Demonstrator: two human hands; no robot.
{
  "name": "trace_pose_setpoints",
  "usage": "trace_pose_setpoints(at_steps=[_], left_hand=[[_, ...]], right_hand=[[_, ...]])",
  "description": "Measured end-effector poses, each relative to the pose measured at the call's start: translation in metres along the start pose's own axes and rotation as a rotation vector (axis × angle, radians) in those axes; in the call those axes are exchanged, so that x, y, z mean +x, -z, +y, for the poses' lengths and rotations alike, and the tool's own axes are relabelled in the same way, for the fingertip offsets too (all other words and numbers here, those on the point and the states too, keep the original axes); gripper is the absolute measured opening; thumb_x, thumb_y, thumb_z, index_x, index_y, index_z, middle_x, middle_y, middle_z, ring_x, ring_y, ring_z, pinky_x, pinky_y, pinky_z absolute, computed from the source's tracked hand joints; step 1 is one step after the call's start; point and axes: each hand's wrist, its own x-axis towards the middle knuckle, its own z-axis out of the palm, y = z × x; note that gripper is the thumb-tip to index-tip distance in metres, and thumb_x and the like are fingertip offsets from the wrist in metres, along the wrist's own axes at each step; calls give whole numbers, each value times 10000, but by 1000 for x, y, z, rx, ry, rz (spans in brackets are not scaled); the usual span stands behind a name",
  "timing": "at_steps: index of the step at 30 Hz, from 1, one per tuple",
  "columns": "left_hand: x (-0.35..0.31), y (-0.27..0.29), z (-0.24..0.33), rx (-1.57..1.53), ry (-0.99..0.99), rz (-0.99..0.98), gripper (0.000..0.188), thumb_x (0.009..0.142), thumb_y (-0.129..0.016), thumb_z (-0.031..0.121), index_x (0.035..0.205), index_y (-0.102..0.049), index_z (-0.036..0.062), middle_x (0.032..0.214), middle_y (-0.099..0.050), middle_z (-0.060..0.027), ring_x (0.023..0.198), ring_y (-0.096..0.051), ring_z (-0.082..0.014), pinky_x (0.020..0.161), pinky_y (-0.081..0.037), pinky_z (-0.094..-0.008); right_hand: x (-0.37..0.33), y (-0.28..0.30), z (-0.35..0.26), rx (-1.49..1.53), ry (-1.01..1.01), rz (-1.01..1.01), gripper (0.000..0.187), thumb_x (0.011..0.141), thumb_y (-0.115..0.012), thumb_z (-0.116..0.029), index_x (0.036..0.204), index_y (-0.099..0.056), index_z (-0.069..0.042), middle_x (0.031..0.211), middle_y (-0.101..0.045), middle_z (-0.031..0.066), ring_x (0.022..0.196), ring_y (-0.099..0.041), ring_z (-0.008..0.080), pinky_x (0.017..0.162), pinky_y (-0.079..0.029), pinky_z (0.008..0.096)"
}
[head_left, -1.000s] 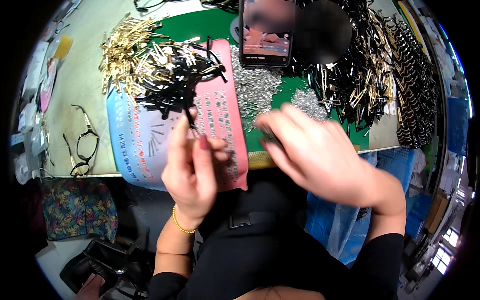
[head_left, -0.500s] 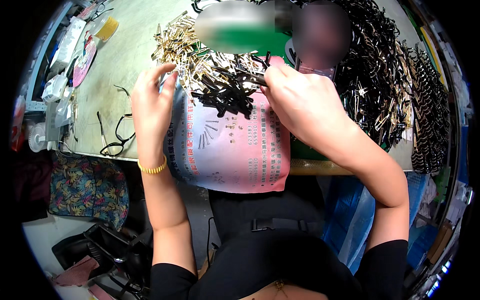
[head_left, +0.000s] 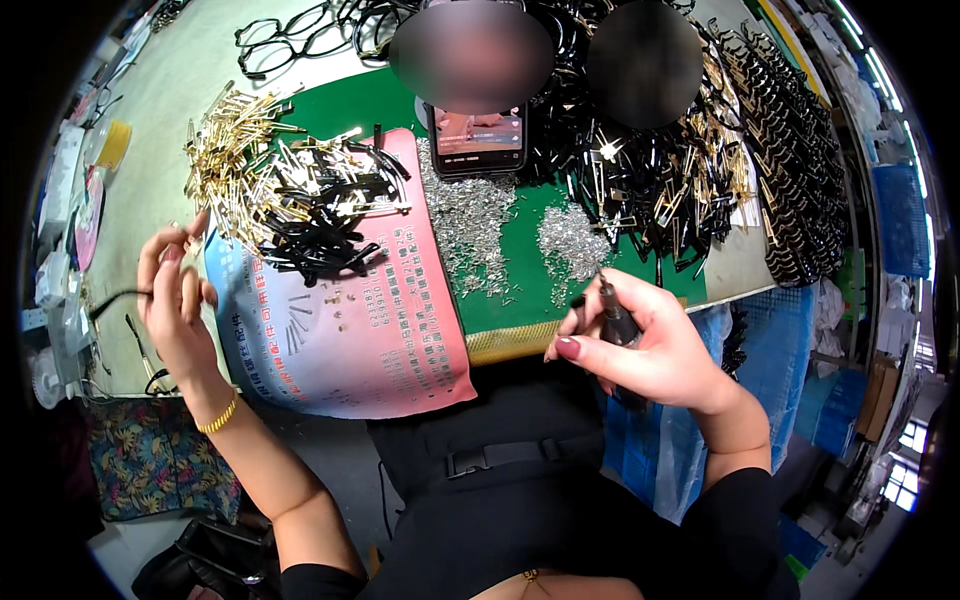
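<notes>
My right hand (head_left: 660, 345) is wrapped round a dark screwdriver (head_left: 622, 325), whose narrow tip points up toward a small heap of silver screws (head_left: 575, 243) on the green mat (head_left: 535, 300). My left hand (head_left: 178, 300) hovers left of a pile of gold-coloured and black eyeglass temple parts (head_left: 325, 195). Its fingers are loosely bent and apart, and I see nothing plainly held in them. Under the pile lies a pink and blue printed sheet (head_left: 430, 340) that hangs over the table's front edge. A wider spread of silver screws (head_left: 470, 240) lies beside the sheet.
A phone (head_left: 478, 145) stands behind the screws. Black eyeglass frames (head_left: 285, 45) lie at the back. Heaped black and gold temples (head_left: 680, 180) and a dense stack of them (head_left: 805, 170) fill the right side. A yellow tub (head_left: 113, 145) stands far left.
My right hand has moved from the temple pile to the screws at the near right, screwdriver in its grip. The view has shifted, so the pile and sheet appear further left. My left hand stays near the pile.
</notes>
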Motion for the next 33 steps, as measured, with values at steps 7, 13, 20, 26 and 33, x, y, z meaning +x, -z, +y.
trace_pose_setpoints(at_steps=[7,13,20,26,33], left_hand=[[-146,-150,19,16,96,-372,342,913,-672,-75,1220,-552,16,931,-703,-85,796,-697,-160,703,-571,-282],[-159,-184,2,167,-126,-670,193,887,-723,-8,1077,-691,-3,922,-745,-131,786,-750,-270,646,-579,-330],[-168,-182,-8,228,-139,-653,134,917,-718,52,1045,-696,18,854,-730,-111,659,-707,-261,577,-541,-331],[-166,-178,-11,213,-154,-656,120,919,-720,67,1028,-697,23,814,-716,-101,628,-686,-243,558,-523,-330],[-167,-183,-7,298,-206,-684,77,924,-699,60,980,-677,13,772,-690,-101,608,-661,-271,567,-520,-357]], right_hand=[[-7,-13,12,508,80,103,170,964,-694,-50,1010,-530,-41,1015,-731,163,602,-595,69,514,-480,209],[-13,-14,20,454,158,167,159,965,-699,-65,1004,-546,-44,1004,-727,124,611,-576,49,525,-476,193],[-14,-18,22,459,55,151,168,957,-719,-90,1034,-580,-35,983,-728,91,628,-593,39,518,-478,184],[-13,-19,17,449,-10,158,184,951,-726,-86,1046,-578,-30,930,-715,61,628,-585,34,514,-473,186],[-20,-27,28,254,102,142,178,964,-714,-103,1070,-609,-6,953,-666,41,721,-592,60,581,-485,230]])
